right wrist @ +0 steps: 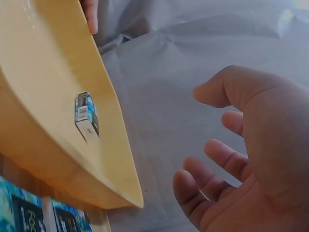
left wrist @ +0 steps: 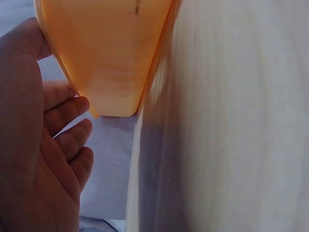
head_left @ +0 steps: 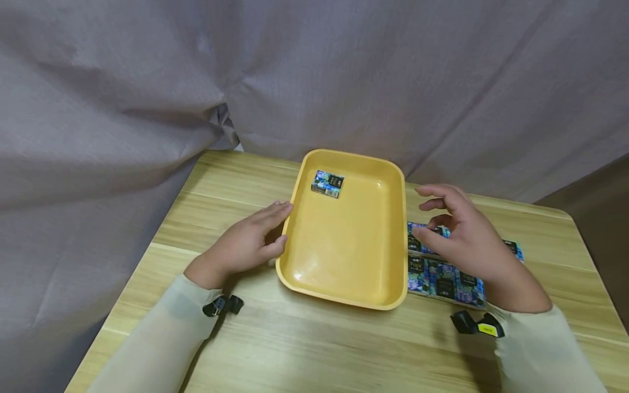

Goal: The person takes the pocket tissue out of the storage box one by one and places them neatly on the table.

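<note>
A yellow tray (head_left: 344, 245) lies on the table, with one small blue-and-purple patterned pack (head_left: 327, 183) near its far left corner. In the right wrist view, this pack (right wrist: 87, 115) shows a barcode on its side. My left hand (head_left: 245, 240) touches the tray's left rim with its fingertips, the fingers loosely bent. To the right of the tray, my right hand (head_left: 459, 229) hovers with thumb and fingers apart, holding nothing. Beneath and beside it lie several similar packs (head_left: 444, 281) with black labels, partly hidden by the hand.
The wooden table (head_left: 304, 349) extends in front of the tray and to both sides. A grey curtain (head_left: 344, 76) hangs behind the table's back edge and down its left side. The rows of packs lie close against the tray's right wall.
</note>
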Motion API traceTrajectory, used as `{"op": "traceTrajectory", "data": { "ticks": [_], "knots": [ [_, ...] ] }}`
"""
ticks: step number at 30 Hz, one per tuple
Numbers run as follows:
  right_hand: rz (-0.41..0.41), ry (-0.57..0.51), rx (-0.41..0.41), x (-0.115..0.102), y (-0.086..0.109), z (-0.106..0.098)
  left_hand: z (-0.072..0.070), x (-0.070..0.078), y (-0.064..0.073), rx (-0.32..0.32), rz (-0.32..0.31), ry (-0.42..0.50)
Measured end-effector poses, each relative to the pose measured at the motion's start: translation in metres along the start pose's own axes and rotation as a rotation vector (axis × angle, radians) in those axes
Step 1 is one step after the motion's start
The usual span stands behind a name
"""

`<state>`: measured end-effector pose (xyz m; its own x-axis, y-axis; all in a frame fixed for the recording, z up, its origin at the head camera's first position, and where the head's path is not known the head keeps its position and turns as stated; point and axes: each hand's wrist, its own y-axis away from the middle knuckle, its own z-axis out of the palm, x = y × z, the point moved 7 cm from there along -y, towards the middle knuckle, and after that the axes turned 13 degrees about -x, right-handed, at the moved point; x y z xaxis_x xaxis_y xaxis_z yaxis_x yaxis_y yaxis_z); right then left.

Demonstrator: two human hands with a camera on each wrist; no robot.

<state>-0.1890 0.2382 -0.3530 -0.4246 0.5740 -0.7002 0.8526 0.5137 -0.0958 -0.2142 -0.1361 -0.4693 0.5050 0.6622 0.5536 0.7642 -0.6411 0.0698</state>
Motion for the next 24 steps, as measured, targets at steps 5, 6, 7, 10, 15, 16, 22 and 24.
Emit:
{"op": "traceTrajectory", "data": {
  "ticks": [5,6,7,10,15,16,22,24],
  "knots": [
    [0.011,0.040,-0.043,0.001,-0.020,0.004,0.001,0.001,-0.001,-0.002,-0.002,-0.008],
    [0.015,0.048,-0.052,0.001,-0.024,0.005,0.001,0.001,0.000,0.000,-0.002,-0.007],
    [0.025,0.053,-0.060,0.001,-0.028,0.006,0.000,0.001,0.000,0.001,-0.003,-0.007],
    [0.064,0.069,-0.086,0.002,-0.038,0.008,0.000,0.002,0.000,0.003,-0.003,-0.004],
    [0.107,0.099,-0.112,0.009,-0.056,0.010,0.000,0.002,-0.001,-0.001,-0.009,-0.008],
    [0.116,0.100,-0.117,0.011,-0.060,0.011,0.000,0.002,-0.001,-0.002,-0.009,-0.009],
    [0.152,0.086,-0.156,0.023,-0.077,0.014,0.000,0.002,-0.002,-0.002,-0.007,-0.002],
    [0.149,0.096,-0.168,0.024,-0.082,0.015,0.001,0.002,-0.003,-0.005,-0.009,0.000]
  ]
}}
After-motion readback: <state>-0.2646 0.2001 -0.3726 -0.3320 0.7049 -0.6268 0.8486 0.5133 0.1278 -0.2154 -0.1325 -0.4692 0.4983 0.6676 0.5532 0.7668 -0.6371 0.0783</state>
